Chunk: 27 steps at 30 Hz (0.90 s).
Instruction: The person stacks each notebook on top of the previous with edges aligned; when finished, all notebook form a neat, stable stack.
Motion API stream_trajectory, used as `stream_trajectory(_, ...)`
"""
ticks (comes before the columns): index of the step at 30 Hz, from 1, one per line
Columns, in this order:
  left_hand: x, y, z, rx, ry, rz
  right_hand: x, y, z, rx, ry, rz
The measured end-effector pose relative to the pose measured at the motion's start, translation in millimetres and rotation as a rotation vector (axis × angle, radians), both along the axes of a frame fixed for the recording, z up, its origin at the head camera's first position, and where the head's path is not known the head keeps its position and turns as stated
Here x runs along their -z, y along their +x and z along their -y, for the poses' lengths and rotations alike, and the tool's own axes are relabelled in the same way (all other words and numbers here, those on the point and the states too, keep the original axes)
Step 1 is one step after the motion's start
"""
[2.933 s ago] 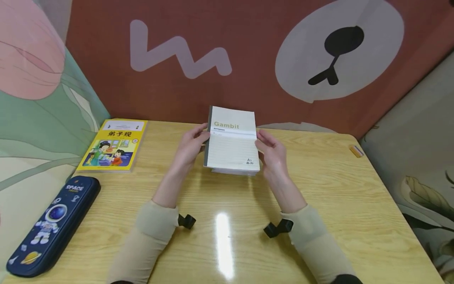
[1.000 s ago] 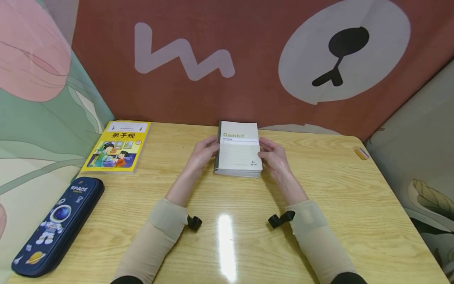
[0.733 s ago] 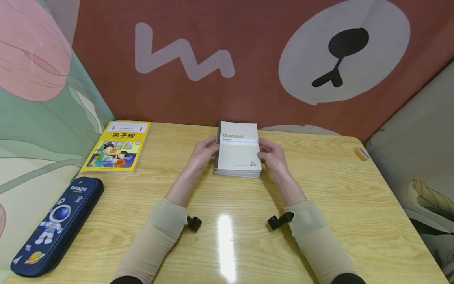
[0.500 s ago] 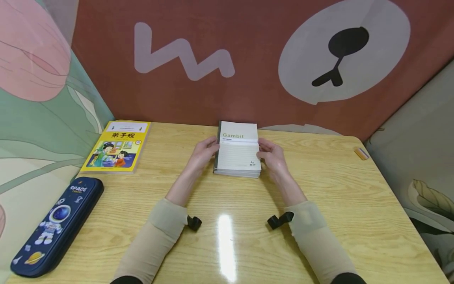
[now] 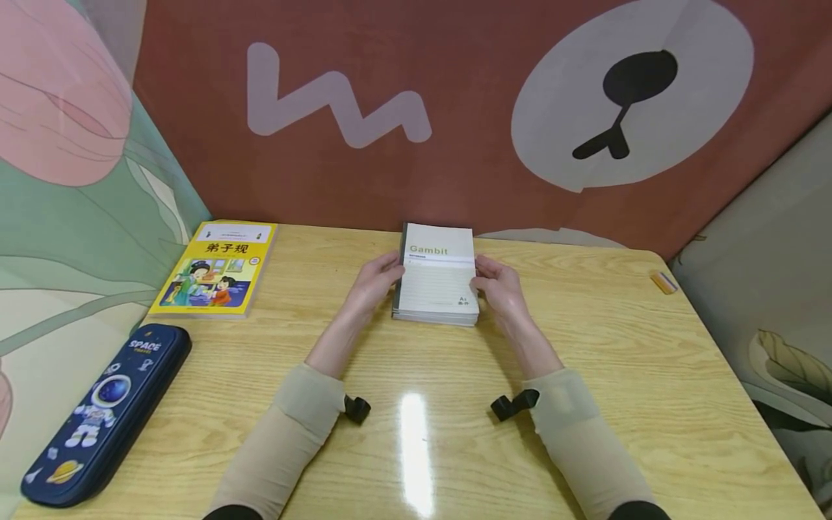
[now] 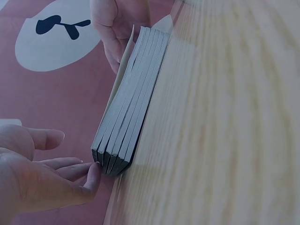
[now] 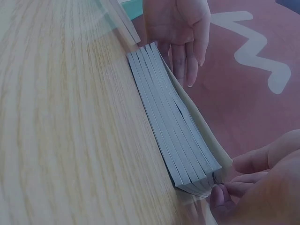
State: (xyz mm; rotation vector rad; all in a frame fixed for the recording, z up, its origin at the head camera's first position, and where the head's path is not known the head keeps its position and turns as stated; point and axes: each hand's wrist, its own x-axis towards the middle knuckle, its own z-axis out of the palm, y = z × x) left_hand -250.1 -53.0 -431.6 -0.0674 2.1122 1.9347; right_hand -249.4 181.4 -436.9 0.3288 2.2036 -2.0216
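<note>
A stack of several white notebooks (image 5: 437, 285) lies flat near the back of the table, with "Gambit" printed on the top cover and a dark spine strip on its left. My left hand (image 5: 375, 283) is against the spine side. Its fingers touch the lower edge of the stack (image 6: 133, 93) in the left wrist view, the thumb apart from it. Along the opposite side is my right hand (image 5: 503, 289), with relaxed fingers. Seen from the right wrist, its fingertips (image 7: 219, 194) touch a corner of the stack. The top cover bows up slightly from the pages.
A yellow picture book (image 5: 211, 271) lies at the back left of the wooden table (image 5: 617, 361). In front of it is a navy pencil case (image 5: 104, 412) with an astronaut. A small eraser (image 5: 664, 282) sits near the right edge. A red printed wall (image 5: 468, 173) stands directly behind.
Since the oldest frame, the top notebook has come down and sits evenly over the others; both hands have lowered with it. Over the last second the hands and stack stay almost still.
</note>
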Motion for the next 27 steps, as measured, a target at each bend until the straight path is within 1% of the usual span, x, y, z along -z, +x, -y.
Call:
stream_trajectory(10,2.3,0.1,-1.2,0.006,-0.003,0.002,3.6,0.4,-1.7,-0.020,0.011,0.000)
stream_trajectory(17,5.5,1.4,-0.8,0.007,-0.045,0.005,3.0,2.9,0.5,-0.023,0.008,0.013)
stream_trajectory(23,4.8,1.6,-0.8,0.000,-0.051,0.010,2.1,1.9,0.8,-0.029,0.004,0.007)
stream_trajectory(27,4.6,1.4,-1.5,-0.004,-0.057,0.010,2.1,2.2,-0.1,-0.036,0.022,0.004)
